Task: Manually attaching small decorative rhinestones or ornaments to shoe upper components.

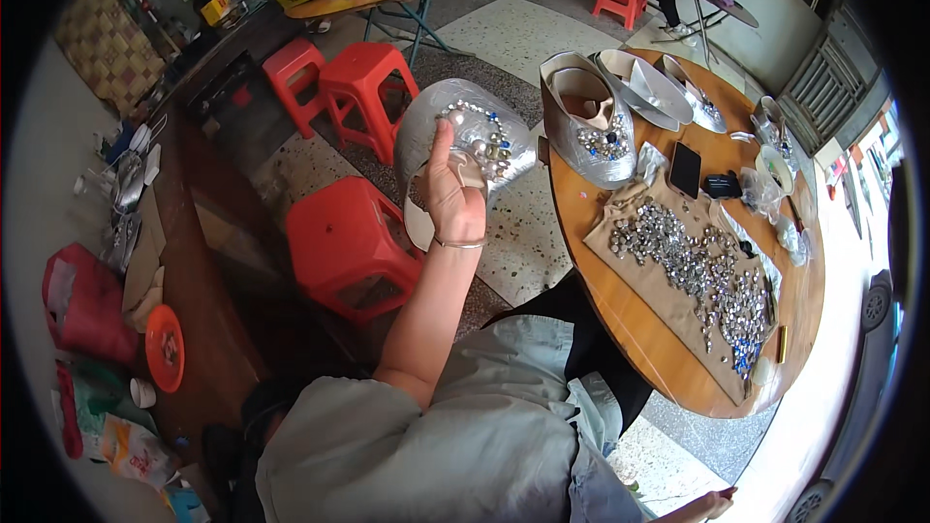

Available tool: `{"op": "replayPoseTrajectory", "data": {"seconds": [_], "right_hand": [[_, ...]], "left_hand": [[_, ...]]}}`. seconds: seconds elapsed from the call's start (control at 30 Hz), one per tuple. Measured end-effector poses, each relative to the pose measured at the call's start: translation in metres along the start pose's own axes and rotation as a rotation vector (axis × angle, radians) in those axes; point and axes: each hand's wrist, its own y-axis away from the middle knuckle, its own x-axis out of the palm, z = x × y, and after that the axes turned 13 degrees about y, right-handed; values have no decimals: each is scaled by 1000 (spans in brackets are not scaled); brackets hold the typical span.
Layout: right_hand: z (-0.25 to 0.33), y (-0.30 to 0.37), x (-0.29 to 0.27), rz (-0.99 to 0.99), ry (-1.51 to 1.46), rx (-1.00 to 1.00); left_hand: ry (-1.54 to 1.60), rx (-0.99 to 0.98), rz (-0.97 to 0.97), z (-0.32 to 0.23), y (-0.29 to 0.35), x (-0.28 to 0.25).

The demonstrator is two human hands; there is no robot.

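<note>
My left hand (453,192) grips a shiny silver cap (426,121) by its edge and holds it up over the floor, left of the round table. Its thumb points up along the near side, while the other fingers are hidden behind the cap. Clear, blue and gold-toned gems with pearl-like beads form a curved pattern on the silver surface. At the lower right edge, my right hand (705,507) is only partly in view, low and away from the cap. Its fingertips are pressed together; anything between them is too small to make out.
On the round wooden table (620,305) lies a tan cloth (620,266) heaped with loose gems. Another gem-trimmed silver cap (612,163), a phone (685,169) and plastic bags stand there. Red stools (339,242) are at left. A person sits at the far right.
</note>
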Motion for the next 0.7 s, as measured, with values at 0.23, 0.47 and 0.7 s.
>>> {"op": "replayPoseTrajectory", "data": {"seconds": [0.23,0.47,0.7], "right_hand": [[52,-74,-22,-263,448,-240],[28,184,264,213,852,-448],[-23,381,428,1094,849,-621]], "left_hand": [[19,-7,-33,-21,-22,-17],[-417,-172,176,30,65,17],[-535,-384,376,68,127,33]]}}
